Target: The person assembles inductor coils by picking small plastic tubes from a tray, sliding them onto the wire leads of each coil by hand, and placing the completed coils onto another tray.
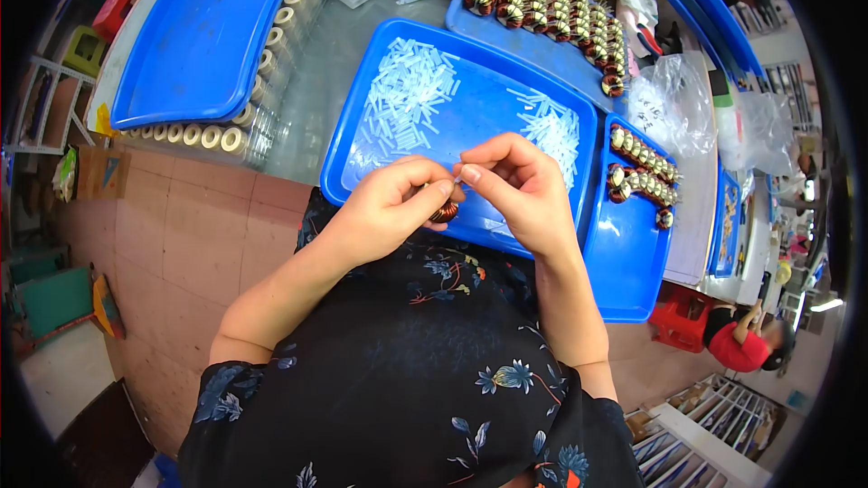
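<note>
One wound coil (446, 213) sits gripped in the left hand (384, 206), bodyward of the right hand (527, 185), which is pinched (on what, unclear).

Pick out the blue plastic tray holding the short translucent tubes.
The central tray, bearing two tube piles; the rear tray and right tray hold red-brown wire-wound coils instead.

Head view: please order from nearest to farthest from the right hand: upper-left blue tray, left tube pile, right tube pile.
1. Right tube pile: in the middle tray, just beyond the right hand.
2. Left tube pile: same tray, left side.
3. Upper-left blue tray: farthest, well to the left.
</note>
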The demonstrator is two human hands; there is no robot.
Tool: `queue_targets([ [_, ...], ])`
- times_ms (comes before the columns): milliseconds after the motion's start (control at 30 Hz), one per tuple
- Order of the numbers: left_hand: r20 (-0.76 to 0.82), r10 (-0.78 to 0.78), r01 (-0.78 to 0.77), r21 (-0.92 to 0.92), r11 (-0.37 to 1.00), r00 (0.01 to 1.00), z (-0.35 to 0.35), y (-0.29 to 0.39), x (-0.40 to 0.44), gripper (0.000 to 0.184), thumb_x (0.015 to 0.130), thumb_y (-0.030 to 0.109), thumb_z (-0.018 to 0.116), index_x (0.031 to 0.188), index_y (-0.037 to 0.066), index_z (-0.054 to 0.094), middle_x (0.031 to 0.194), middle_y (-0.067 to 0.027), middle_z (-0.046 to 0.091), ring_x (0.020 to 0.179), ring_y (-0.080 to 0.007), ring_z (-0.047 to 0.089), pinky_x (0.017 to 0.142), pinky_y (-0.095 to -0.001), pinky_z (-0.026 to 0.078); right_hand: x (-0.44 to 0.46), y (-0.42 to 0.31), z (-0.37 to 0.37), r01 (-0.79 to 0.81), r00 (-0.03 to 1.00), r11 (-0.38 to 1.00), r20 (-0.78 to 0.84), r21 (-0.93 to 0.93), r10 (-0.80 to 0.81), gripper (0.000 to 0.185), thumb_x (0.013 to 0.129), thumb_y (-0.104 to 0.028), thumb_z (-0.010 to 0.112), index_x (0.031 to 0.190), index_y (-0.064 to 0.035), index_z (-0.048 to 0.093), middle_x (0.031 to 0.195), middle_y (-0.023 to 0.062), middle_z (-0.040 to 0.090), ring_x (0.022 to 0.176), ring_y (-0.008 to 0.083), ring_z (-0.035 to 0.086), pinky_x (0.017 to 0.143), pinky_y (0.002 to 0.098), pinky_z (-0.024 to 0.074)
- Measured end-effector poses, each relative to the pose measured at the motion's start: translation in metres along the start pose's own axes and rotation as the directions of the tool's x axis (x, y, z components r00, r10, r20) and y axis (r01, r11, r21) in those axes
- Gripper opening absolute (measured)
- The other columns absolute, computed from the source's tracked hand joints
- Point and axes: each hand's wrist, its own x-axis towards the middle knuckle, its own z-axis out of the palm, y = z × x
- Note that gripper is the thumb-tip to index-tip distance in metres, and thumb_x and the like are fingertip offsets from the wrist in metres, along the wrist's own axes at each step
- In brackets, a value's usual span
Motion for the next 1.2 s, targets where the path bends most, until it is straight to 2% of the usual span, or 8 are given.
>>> queue_targets([
  [267, 0.001, 0.266, -0.232, 0.489, 0.841, 0.964, -0.002, 0.007, 0.000, 0.013, 0.097, 0.007, 0.056, 0.095, -0.003, 0.065, 0.099, -0.0097, 0.062, 0.084, -0.0151, 0.062, 0.074, -0.0284, 0.051, -0.001, 0.006, 0.000, -0.113, 0.992, 0.976, -0.034, 0.188, 0.122, 0.011, 0.089, -0.002, 0.069, 0.099, -0.0003, 0.065, 0.095, 0.0099, 0.071, 0.087, 0.0133, 0.067, 0.081, 0.0259, 0.0527],
  [367, -0.023, 0.324, -0.257, 0.557, 0.790, 0.946, 0.000, 0.008, 0.000, 0.011, 0.096, 0.006, 0.056, 0.095, -0.002, 0.064, 0.097, -0.0098, 0.062, 0.083, -0.0166, 0.062, 0.073, -0.0287, 0.050, -0.004, 0.006, 0.004, -0.073, 0.994, 0.989, -0.072, 0.126, 0.083, 0.013, 0.090, -0.005, 0.070, 0.101, 0.0008, 0.065, 0.097, 0.0083, 0.071, 0.091, 0.0119, 0.066, 0.084, 0.0254, 0.0522],
  [600, 0.002, 0.286, -0.244, 0.527, 0.814, 0.958, -0.005, 0.009, 0.001, 0.010, 0.091, 0.005, 0.063, 0.098, -0.002, 0.062, 0.101, -0.0093, 0.061, 0.086, -0.0168, 0.061, 0.073, -0.0295, 0.049, -0.009, 0.013, 0.008, 0.142, 0.986, 0.981, -0.067, -0.133, -0.152, 0.011, 0.089, -0.003, 0.070, 0.099, 0.0009, 0.067, 0.096, 0.0083, 0.071, 0.090, 0.0136, 0.066, 0.080, 0.0282, 0.0541],
  [767, 0.018, 0.209, -0.195, 0.442, 0.875, 0.978, 0.005, 0.008, -0.003, 0.043, 0.082, 0.008, 0.074, 0.118, 0.002, 0.051, 0.109, -0.0101, 0.058, 0.096, -0.0162, 0.060, 0.079, -0.0295, 0.050, -0.006, 0.005, -0.001, 0.310, 0.946, 0.878, 0.024, -0.364, -0.323, 0.010, 0.086, -0.001, 0.069, 0.096, -0.0010, 0.069, 0.091, 0.0084, 0.070, 0.083, 0.0179, 0.068, 0.079, 0.0288, 0.0545],
  [867, -0.003, 0.184, -0.162, 0.460, 0.873, 0.983, 0.008, 0.011, -0.002, 0.055, 0.079, 0.005, 0.074, 0.127, 0.003, 0.047, 0.107, -0.0099, 0.061, 0.096, -0.0163, 0.062, 0.079, -0.0295, 0.051, -0.009, -0.010, -0.002, 0.274, 0.959, 0.789, 0.100, -0.550, -0.264, 0.011, 0.083, 0.001, 0.070, 0.094, -0.0010, 0.069, 0.089, 0.0096, 0.069, 0.078, 0.0206, 0.068, 0.076, 0.0283, 0.0549],
  [1000, 0.008, 0.171, -0.157, 0.432, 0.888, 0.985, 0.009, 0.018, -0.002, 0.059, 0.079, 0.004, 0.073, 0.132, 0.004, 0.047, 0.104, -0.0096, 0.063, 0.094, -0.0158, 0.063, 0.078, -0.0299, 0.052, -0.013, -0.010, 0.001, 0.233, 0.971, 0.824, 0.078, -0.516, -0.226, 0.012, 0.081, 0.001, 0.071, 0.092, -0.0004, 0.068, 0.089, 0.0106, 0.069, 0.079, 0.0210, 0.069, 0.072, 0.0292, 0.0559],
  [1100, 0.030, 0.284, -0.265, 0.461, 0.847, 0.958, 0.008, 0.012, -0.001, 0.054, 0.077, 0.004, 0.074, 0.127, 0.004, 0.052, 0.105, -0.0107, 0.063, 0.092, -0.0194, 0.065, 0.076, -0.0305, 0.052, -0.016, -0.004, 0.002, 0.292, 0.953, 0.840, 0.069, -0.457, -0.295, 0.012, 0.080, 0.002, 0.071, 0.092, -0.0001, 0.068, 0.090, 0.0108, 0.069, 0.080, 0.0210, 0.070, 0.070, 0.0300, 0.0565],
  [1200, 0.130, 0.498, -0.454, 0.647, 0.613, 0.858, 0.007, 0.013, 0.003, 0.049, 0.075, 0.005, 0.074, 0.121, 0.004, 0.057, 0.106, -0.0122, 0.063, 0.088, -0.0251, 0.066, 0.076, -0.0324, 0.053, -0.021, -0.005, 0.003, 0.329, 0.935, 0.824, 0.038, -0.461, -0.352, 0.012, 0.080, 0.002, 0.071, 0.091, -0.0004, 0.068, 0.089, 0.0110, 0.069, 0.082, 0.0213, 0.070, 0.071, 0.0305, 0.0566],
])
